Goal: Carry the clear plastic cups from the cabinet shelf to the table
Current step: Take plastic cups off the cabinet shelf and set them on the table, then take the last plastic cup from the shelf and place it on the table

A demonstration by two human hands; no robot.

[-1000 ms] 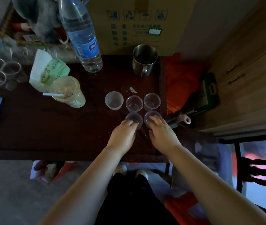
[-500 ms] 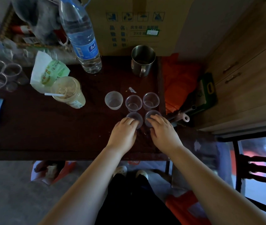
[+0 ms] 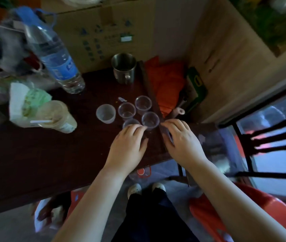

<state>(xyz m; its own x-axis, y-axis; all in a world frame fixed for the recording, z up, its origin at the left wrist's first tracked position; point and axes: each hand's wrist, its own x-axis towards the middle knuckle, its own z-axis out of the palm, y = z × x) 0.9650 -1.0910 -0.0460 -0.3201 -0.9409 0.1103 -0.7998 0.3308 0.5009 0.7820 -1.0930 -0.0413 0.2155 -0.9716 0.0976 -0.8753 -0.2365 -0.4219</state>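
While your dark desk (image 3: 34,154) fills the left and middle of the frame, a cardboard box (image 3: 103,32) stands behind it at the top and a wooden cabinet (image 3: 234,58) rises at the upper right. On the desk's upper left a large water bottle (image 3: 55,56) leans, with a lidded drink cup (image 3: 58,116) and its straw lying below it at the left. A steel mug (image 3: 124,68) stands at the desk's far edge, upper middle. Your left hand (image 3: 128,147) lies palm down in the centre, its fingers (image 3: 135,128) loosely curled against the nearest of the clear plastic cups (image 3: 138,112), covering part of it, not clenched around it. Your right hand (image 3: 182,140) hovers at the desk's right edge, fingers spread and holding nothing. Those five cups stand upright, clustered just beside one another near the desk's right edge, centre frame.
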